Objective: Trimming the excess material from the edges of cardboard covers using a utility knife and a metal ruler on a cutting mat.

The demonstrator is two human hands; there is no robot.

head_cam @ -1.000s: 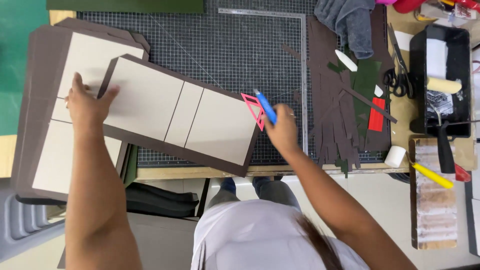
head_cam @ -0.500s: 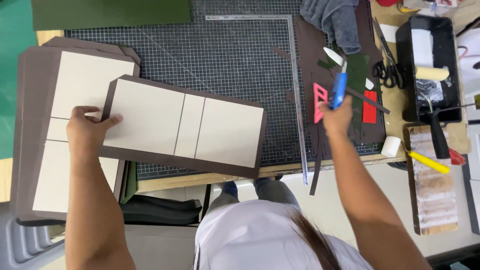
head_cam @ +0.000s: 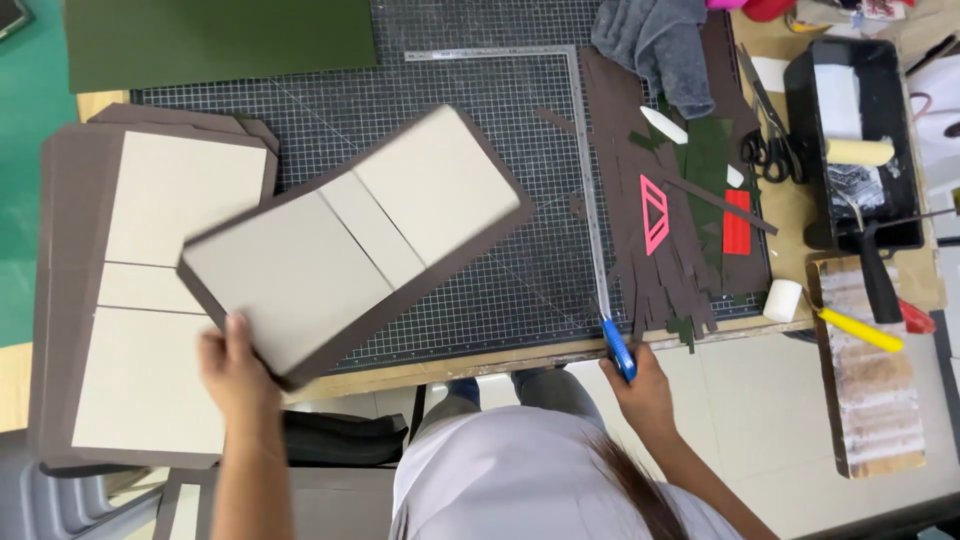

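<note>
My left hand (head_cam: 235, 372) grips the near corner of a brown book cover (head_cam: 350, 240) with beige boards glued on it. The cover is lifted and tilted over the gridded cutting mat (head_cam: 470, 110). My right hand (head_cam: 642, 388) is at the table's front edge, closed on a blue-handled knife (head_cam: 620, 350) whose blade points along the metal square (head_cam: 590, 190). A pink triangle (head_cam: 653, 212) lies on a heap of brown paper strips (head_cam: 630, 270). A stack of similar covers (head_cam: 130, 300) lies at the left.
A black tray (head_cam: 815, 140) holding a paint roller stands at the right, with scissors (head_cam: 765, 150) beside it. A grey cloth (head_cam: 660, 40), a green sheet (head_cam: 220, 40), a red piece (head_cam: 737, 222), a white roll (head_cam: 783, 300), a yellow-handled tool (head_cam: 860, 330) and a wooden board (head_cam: 880, 400) lie around.
My left hand has lifted and turned the cover counter-clockwise. My right hand has left the pink triangle on the strips and come back to the front edge with the blue knife.
</note>
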